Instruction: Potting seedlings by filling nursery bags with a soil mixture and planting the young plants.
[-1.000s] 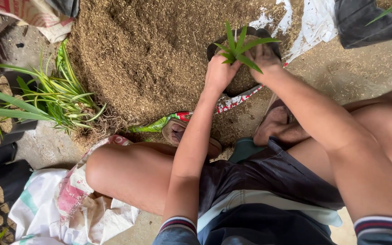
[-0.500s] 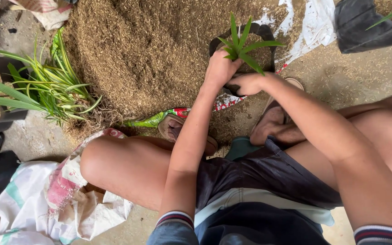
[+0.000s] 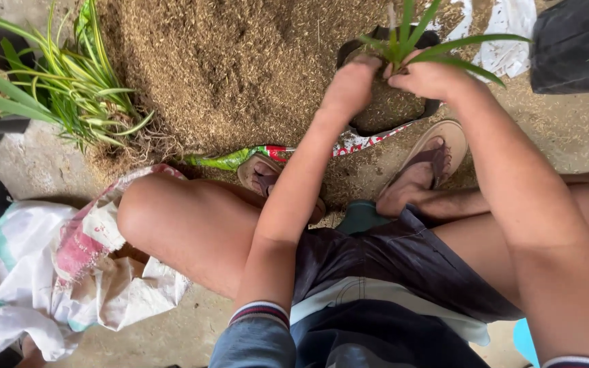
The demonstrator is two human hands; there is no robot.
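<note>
A small black grow bag [image 3: 376, 34] filled with brown husk stands at the edge of a big husk pile [image 3: 240, 75]. A green plantlet [image 3: 417, 48] with long narrow leaves rises from it. My left hand [image 3: 350, 85] presses down on the filling at the bag's left side, fingers curled. My right hand [image 3: 429, 76] presses at the base of the plantlet on the right side. Both hands touch the filling; the fingertips are partly buried.
A clump of striped green plants [image 3: 63, 88] lies at the left beside black pots. A crumpled white sack [image 3: 49, 272] lies by my left knee. Another black bag [image 3: 574, 48] stands at the top right. My feet wear sandals [image 3: 431, 157] below the bag.
The view has shifted, and the bag sits nearer to me. My right hand moved up from the bag's front rim to the plantlet's base.
</note>
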